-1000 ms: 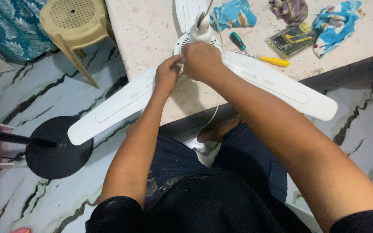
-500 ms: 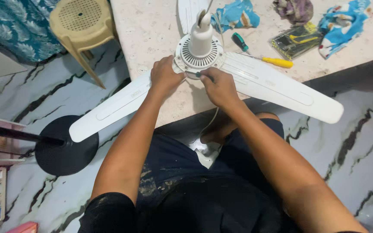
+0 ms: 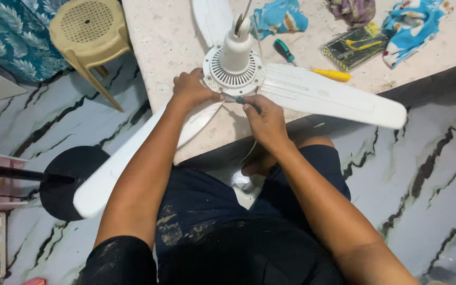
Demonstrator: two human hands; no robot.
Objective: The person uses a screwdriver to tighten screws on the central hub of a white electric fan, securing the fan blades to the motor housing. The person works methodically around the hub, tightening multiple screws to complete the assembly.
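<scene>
Left hand [image 3: 190,87] grips white plastic ceiling fan hub [image 3: 233,71]; right hand [image 3: 264,119] pinches small dark tool [image 3: 249,103] at hub's 6 o'clock; likely slip risk, blade [image 3: 333,97] overhanging desk [image 3: 164,47].

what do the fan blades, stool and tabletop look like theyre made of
Fan blades: likely smooth white plastic, with moulded ridges and a dull sheen. Stool: beige moulded plastic, with a perforated seat. Tabletop: speckled pale stone or terrazzo, possibly laminate; I cannot tell which.
</scene>
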